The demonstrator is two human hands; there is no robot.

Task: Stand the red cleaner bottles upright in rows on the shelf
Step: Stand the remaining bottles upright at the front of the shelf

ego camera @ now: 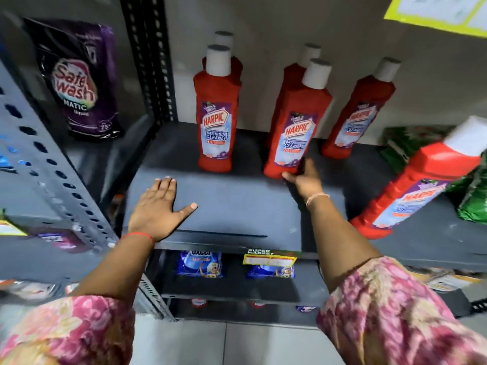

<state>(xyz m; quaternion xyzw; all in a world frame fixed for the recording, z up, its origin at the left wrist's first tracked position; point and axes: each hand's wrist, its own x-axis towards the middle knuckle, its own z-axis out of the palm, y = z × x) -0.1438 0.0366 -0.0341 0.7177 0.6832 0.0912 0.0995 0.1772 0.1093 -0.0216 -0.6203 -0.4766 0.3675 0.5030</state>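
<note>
Several red cleaner bottles with white caps stand upright on the dark grey shelf (237, 206). A left pair (216, 122) stands one behind the other. My right hand (305, 180) grips the base of the middle front bottle (296, 127), which has another bottle (303, 64) behind it. A single bottle (355, 111) stands further right. One more bottle (413, 185) stands near the shelf's front right. My left hand (160, 206) lies flat and open on the shelf's front left, holding nothing.
A purple detergent pouch (79, 83) stands on the neighbouring shelf to the left, past a perforated black upright (147, 61). Green packets (471, 196) crowd the right end. Blue packets (201, 264) sit on the shelf below, under a yellow price tag (268, 259).
</note>
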